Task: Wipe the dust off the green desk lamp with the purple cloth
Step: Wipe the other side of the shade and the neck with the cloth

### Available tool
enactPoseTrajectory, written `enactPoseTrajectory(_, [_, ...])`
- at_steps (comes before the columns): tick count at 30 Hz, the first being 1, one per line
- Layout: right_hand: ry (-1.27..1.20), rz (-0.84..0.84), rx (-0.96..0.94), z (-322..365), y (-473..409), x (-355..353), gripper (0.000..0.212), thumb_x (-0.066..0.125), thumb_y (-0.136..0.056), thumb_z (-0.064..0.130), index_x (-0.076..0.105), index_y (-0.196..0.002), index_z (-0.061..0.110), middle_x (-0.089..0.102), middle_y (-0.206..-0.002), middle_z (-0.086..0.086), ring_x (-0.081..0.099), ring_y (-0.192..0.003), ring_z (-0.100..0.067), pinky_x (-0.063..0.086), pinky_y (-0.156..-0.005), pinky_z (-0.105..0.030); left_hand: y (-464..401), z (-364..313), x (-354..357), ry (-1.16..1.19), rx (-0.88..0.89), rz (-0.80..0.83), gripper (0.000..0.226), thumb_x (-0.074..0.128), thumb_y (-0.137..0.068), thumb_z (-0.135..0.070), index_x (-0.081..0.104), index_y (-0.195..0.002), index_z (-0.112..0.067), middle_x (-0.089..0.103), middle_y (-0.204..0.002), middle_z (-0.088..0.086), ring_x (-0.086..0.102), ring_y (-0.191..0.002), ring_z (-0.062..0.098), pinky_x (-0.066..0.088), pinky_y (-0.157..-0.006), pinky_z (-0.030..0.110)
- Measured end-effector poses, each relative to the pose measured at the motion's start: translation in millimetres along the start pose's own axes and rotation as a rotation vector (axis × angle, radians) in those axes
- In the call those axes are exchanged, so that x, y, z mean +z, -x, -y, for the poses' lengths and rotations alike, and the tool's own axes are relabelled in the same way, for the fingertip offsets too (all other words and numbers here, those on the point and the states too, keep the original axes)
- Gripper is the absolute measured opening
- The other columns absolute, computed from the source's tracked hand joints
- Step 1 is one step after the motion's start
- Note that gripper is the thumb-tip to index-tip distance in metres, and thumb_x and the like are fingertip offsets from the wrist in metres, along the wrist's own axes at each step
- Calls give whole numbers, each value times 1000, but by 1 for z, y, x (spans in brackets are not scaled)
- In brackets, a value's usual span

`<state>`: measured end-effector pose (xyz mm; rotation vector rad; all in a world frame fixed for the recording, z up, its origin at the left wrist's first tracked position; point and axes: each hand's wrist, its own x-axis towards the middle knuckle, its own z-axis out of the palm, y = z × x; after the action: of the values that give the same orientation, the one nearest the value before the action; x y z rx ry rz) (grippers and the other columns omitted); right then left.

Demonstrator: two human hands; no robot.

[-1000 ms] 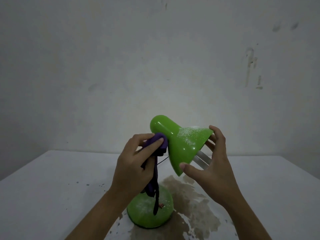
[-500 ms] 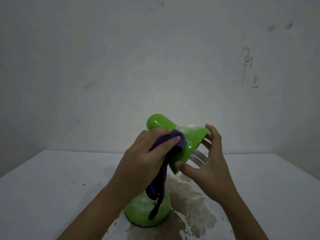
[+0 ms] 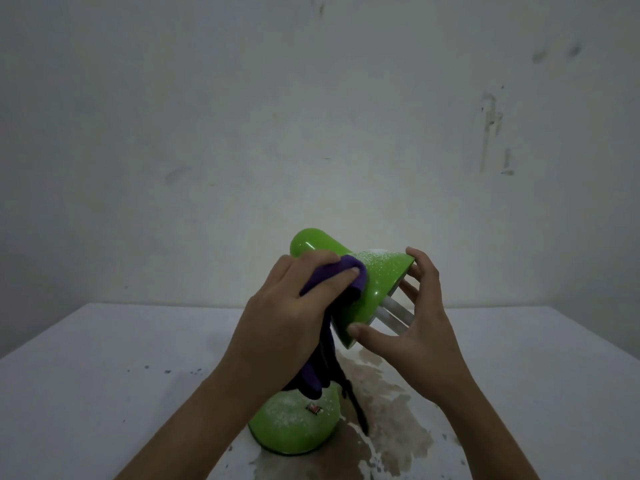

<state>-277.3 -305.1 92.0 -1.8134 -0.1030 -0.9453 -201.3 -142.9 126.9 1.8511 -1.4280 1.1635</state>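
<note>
Wiping the shade is in hand: the left hand (image 3: pixel 291 313) grips the purple cloth (image 3: pixel 349 275) against the green desk lamp (image 3: pixel 377 292) on the bench (image 3: pixel 104 358); the right hand (image 3: pixel 415 327), fingers spread, steadies its rim. Next, probably sweep toward the dusty rim, then the base.

left hand (image 3: pixel 294 313) presses purple cloth (image 3: pixel 349 275) on lamp (image 3: pixel 377 289) | right hand (image 3: pixel 415 327) steadies shade
</note>
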Motion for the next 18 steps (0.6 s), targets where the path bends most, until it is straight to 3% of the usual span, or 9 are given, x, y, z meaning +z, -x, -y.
enactPoseTrajectory(8, [22, -9, -30, 2, 0, 3, 103, 80, -51, 41, 23, -136, 40, 35, -138, 4, 48, -111, 16, 47, -72, -5, -1, -10, -3, -70, 138, 48, 38, 47, -83, -14, 66, -115, -9, 62, -113, 12, 49, -98, 21, 52, -61, 27])
enactPoseTrajectory(14, [14, 4, 10, 3, 1, 1, 109, 83, -46, 45, 20, -135, 46, 30, -141, 10, 50, -109, 16, 50, -77, -11, -2, -3, -3, -18, -92, 43, 33, 55, -84, -8, 67, -114, -6, 62, -108, 13, 60, -84, 28, 55, -51, 39])
enactPoseTrajectory(18, [45, 4, 20, 4, 1, 1, 109, 83, -45, 48, 21, -134, 48, 30, -141, 11, 50, -110, 14, 51, -79, -17, 9, -5, -5, 9, -92, 67, 38, 44, -86, -13, 66, -115, -4, 62, -106, 15, 61, -83, 28, 55, -52, 36])
